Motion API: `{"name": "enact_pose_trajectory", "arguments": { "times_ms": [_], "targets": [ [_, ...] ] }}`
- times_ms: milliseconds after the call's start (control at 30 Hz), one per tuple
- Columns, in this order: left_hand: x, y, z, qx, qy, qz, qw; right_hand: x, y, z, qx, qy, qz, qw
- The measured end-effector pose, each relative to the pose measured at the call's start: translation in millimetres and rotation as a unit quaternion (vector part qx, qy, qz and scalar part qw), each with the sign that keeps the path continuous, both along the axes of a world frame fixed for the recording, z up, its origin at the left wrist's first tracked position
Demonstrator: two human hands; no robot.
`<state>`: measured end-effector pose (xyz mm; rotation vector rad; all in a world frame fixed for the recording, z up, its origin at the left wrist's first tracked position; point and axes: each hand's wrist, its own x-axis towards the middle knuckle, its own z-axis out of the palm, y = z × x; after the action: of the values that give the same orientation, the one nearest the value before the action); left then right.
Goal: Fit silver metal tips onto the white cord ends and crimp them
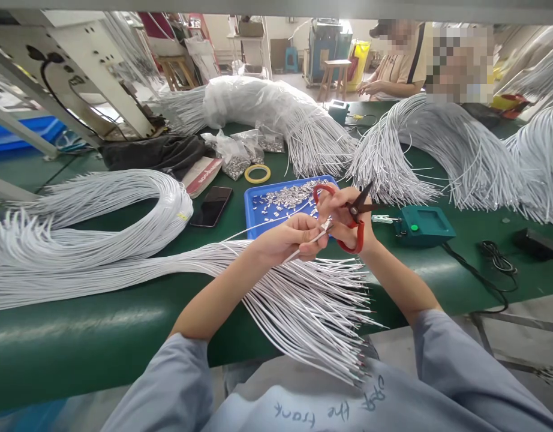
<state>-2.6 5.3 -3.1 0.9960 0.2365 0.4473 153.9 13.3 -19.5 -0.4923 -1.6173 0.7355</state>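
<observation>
My left hand (289,238) is closed in a pinch on a single white wire (258,225), holding its end up over the bench. My right hand (343,217) grips red-handled scissors (355,211) and also pinches a small metal terminal (327,225) at the wire's tip. Both hands meet just in front of a blue tray (254,207) holding several loose metal terminals. A fanned bundle of white wires (303,306) lies beneath my forearms, its stripped ends hanging over the table's near edge.
A green table (101,324) carries large white wire bundles at the left (101,210), back (258,108) and right (438,156). A phone (211,206), a tape roll (257,174), terminal bags (234,156) and a green box (423,225) lie nearby. Two people sit at the far side.
</observation>
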Motion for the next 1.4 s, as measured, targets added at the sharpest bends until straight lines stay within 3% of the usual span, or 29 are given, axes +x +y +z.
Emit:
{"name": "enact_pose_trajectory", "arguments": {
  "times_ms": [200,300,400,467,600,700,767,833,867,900,1000,1100,1233,1400],
  "targets": [
    [0,-1,-1.0,0.040,0.010,-0.071,0.997,-5,-7,2.8,0.050,-0.002,-0.086,0.995],
    [3,-8,-1.5,0.147,0.051,-0.101,0.983,4,-1,9.5,0.016,-0.035,-0.103,0.994],
    [13,-21,-6.9,0.271,0.103,-0.107,0.951,26,18,15.8,-0.073,-0.161,-0.066,0.982],
    [21,-30,-14.5,0.324,0.125,-0.128,0.929,41,34,15.7,-0.117,-0.291,-0.076,0.946],
    [34,-43,-30.4,0.420,0.162,-0.164,0.878,56,60,2.9,-0.146,-0.549,-0.147,0.810],
    [35,-41,-31.6,0.484,0.200,-0.144,0.840,55,69,-8.8,-0.163,-0.581,-0.154,0.782],
    [31,-31,-27.3,0.535,0.284,-0.097,0.790,55,71,-13.2,-0.171,-0.587,-0.162,0.774],
    [23,-13,-22.7,0.574,0.428,-0.043,0.697,58,73,-13.9,-0.178,-0.587,-0.174,0.771],
    [17,-1,-21.5,0.575,0.521,-0.016,0.630,59,73,-13.0,-0.180,-0.582,-0.182,0.772],
    [11,12,-21.3,0.566,0.576,0.014,0.590,61,73,-11.5,-0.180,-0.574,-0.192,0.775],
    [-9,47,-27.1,0.528,0.674,0.068,0.513,63,72,-5.0,-0.179,-0.533,-0.228,0.795],
    [-21,68,-38.1,0.499,0.719,0.058,0.481,62,68,1.2,-0.178,-0.480,-0.259,0.819],
    [-25,74,-51.2,0.487,0.732,0.023,0.475,60,62,5.2,-0.181,-0.425,-0.274,0.843],
    [-28,79,-59.6,0.500,0.726,0.033,0.471,59,58,7.3,-0.185,-0.373,-0.272,0.868]
  ]
}}
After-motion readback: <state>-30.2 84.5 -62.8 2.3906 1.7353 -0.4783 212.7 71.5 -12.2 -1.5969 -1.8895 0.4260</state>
